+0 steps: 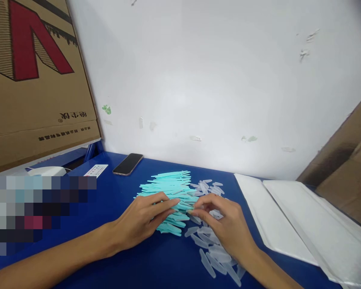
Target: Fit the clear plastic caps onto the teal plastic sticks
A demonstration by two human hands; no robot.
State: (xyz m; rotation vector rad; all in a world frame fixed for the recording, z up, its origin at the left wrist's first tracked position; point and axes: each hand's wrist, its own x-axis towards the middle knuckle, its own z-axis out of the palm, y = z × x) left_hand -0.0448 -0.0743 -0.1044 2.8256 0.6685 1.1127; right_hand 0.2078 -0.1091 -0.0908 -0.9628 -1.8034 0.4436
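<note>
A pile of slim turquoise eyebrow razors [168, 184] lies on the blue table, most handles pointing sideways. Over its near side my left hand [149, 210] is closed, thumb and fingertips pinching a razor of the same turquoise. My right hand [224, 218] faces it from the right, thumb and forefinger pinched together at the right end of a razor; a small clear cap may be between them, but the fingers hide it. Beneath and around the right hand are scattered translucent plastic caps [207, 263], with more caps [205, 186] behind it.
A phone [128, 164] and a printed card [96, 170] lie at the back left of the blue table [114, 273]. White flat packs [307, 224] cover the right side. Cardboard boxes [45, 96] stand left and right; a white wall [198, 80] closes the back.
</note>
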